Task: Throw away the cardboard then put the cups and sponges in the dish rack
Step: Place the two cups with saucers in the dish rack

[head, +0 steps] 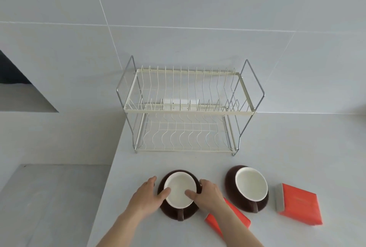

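From my remote seat I see both hands wrapped around the nearer of 2 brown ceramic cups with white insides [179,192], which sits on the pale grey counter [277,139] near its front edge. My left hand [145,195] cups the left wall of the cup, its fingers [164,191] spread, with the thumb hooked over the rim onto the white interior. My right hand [208,192] mirrors it on the right wall, its fingers curled around the brown outside and the thumb lying across the rim inside. The cup's handle points toward me, and I cannot tell whether the cup rests on the counter or is just off it.

The second brown cup [249,187] stands just to the right, apart from the first, its handle also toward me. A flat orange sponge with a grey scrubbing edge [299,203] lies to the right of that cup, near it but not touching. Another orange sponge [237,217] lies between the 2 cups toward the front edge, partly hidden under my right forearm.

Behind them, against the white tiled wall [178,9], stands the 2-tier cream wire dish rack with a chrome frame [188,110]; both tiers hold nothing.
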### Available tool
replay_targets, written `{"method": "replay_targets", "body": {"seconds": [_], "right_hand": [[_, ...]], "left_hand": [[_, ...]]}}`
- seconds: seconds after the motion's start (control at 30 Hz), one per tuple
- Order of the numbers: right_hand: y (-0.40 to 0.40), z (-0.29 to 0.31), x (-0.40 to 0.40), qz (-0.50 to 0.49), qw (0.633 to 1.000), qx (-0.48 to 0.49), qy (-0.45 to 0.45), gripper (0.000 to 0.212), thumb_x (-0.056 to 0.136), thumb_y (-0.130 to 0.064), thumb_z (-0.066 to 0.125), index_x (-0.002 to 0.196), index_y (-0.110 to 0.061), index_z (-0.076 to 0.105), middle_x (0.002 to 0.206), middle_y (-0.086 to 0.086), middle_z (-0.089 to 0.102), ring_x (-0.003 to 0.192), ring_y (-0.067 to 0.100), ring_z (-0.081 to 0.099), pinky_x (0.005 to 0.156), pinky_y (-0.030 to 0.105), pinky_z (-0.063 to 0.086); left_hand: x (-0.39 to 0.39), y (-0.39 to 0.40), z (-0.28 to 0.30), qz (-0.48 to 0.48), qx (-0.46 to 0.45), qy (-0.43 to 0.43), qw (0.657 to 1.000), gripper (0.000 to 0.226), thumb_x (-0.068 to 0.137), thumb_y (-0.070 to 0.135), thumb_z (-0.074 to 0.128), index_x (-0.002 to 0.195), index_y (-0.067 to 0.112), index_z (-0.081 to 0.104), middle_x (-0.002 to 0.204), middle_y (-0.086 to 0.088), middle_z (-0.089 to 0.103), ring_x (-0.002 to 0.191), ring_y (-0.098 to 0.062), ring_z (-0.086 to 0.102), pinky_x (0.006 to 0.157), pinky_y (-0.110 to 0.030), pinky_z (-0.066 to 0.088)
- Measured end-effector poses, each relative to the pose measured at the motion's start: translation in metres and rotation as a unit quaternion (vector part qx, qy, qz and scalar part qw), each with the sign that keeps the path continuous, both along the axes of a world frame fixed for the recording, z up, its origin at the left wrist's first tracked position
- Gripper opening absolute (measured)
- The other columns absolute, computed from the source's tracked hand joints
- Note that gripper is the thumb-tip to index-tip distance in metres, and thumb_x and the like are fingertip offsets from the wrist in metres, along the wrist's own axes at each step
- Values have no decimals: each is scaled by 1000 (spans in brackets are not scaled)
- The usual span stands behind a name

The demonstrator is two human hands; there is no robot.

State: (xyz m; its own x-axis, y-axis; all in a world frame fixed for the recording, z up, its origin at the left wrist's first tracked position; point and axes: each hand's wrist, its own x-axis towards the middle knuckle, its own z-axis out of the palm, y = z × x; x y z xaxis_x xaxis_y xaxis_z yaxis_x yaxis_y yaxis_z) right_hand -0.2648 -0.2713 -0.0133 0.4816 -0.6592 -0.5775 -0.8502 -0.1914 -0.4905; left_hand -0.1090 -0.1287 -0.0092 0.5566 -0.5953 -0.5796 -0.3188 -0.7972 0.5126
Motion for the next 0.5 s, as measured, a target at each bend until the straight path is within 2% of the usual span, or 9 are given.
{"method": "replay_targets", "body": {"seconds": [0.17, 0.27, 0.33, 0.37, 0.4, 0.43, 0.5], "right_hand": [[0, -9, -1, -25, 1000, 17, -9, 47, 71, -56, 66, 98, -18, 64, 94, 0, 69, 87, 21, 65, 73, 34, 54], [0, -12, -1, -34, 999, 20, -12, 46, 72, -54, 66, 98, -17, 65, 93, 1, 69, 84, 21, 65, 66, 31, 50], [0, -15, 0, -41, 999, 22, -13, 45, 70, -53, 66, 95, -17, 66, 91, 1, 69, 82, 20, 66, 63, 30, 49], [0, -16, 0, -46, 999, 26, -14, 44, 69, -52, 66, 94, -17, 67, 89, 1, 70, 81, 20, 66, 62, 29, 50], [0, -16, 0, -51, 998, 27, -16, 43, 67, -51, 66, 92, -17, 67, 87, 1, 70, 80, 19, 66, 62, 29, 51], [-1, -17, 0, -55, 998, 27, -18, 41, 67, -50, 66, 90, -16, 67, 86, 1, 70, 79, 19, 67, 61, 29, 51], [-1, -17, 1, -53, 998, 22, -19, 39, 67, -48, 67, 88, -15, 68, 84, 1, 70, 77, 18, 66, 59, 27, 50]], "left_hand": [[-3, -2, -4, 28, -2, 60, 998, 75, 86, 47, 63, 148, 16, 33, 143, -2, 53, 128, -18, 51, 100, -31, 42], [-4, -1, -4, 32, -4, 66, 997, 68, 87, 42, 63, 144, 14, 39, 138, -2, 56, 125, -19, 53, 94, -29, 42], [-6, -1, -4, 33, -14, 63, 997, 48, 87, 39, 63, 130, 20, 51, 124, 2, 60, 114, -18, 56, 90, -28, 42], [-6, 0, -4, 35, -17, 61, 997, 29, 87, 39, 63, 113, 29, 56, 112, 7, 60, 106, -17, 56, 90, -29, 44], [-7, 0, -2, 31, -15, 60, 998, 15, 86, 39, 64, 95, 38, 52, 101, 13, 58, 101, -15, 55, 91, -30, 45], [-6, 1, -1, 31, -18, 63, 997, 16, 84, 41, 64, 84, 41, 48, 95, 18, 57, 98, -13, 56, 92, -31, 47], [-5, 3, -3, 30, -23, 65, 997, 15, 76, 46, 63, 85, 35, 58, 93, 17, 65, 94, -8, 62, 90, -33, 51]]}}
